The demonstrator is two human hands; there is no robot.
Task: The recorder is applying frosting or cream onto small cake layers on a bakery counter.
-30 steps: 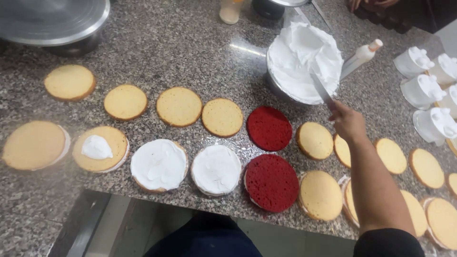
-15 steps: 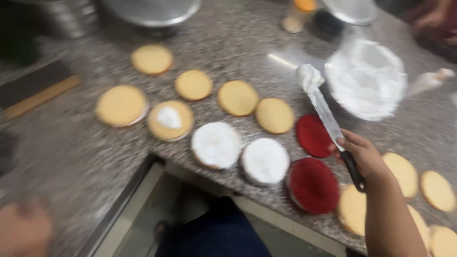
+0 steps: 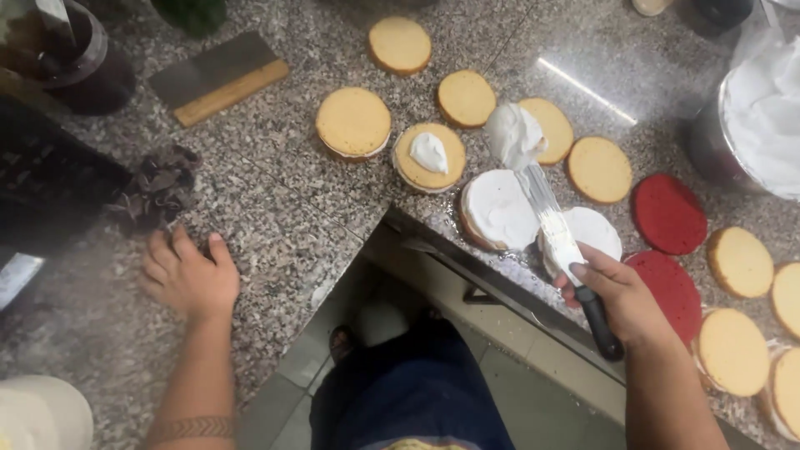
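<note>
— What is held by the right hand [image 3: 621, 300]?
— A spatula [image 3: 554, 229] is gripped, cream [image 3: 512, 133] carried above the cake rounds [image 3: 498, 208].
— And the left hand [image 3: 187, 275]?
— It is laid open on the bench [image 3: 275, 208].

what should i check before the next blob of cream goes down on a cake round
1. Cream loaded on the spatula tip: ok.
2. Right hand gripping the black handle: ok.
3. Round with a small dollop, not yet spread: not ok.
4. Two rounds already coated white: ok.
5. Left hand flat on the granite counter, clear of the cakes: ok.
6. Cream bowl has enough left: cannot tell, partly cut off.
</note>
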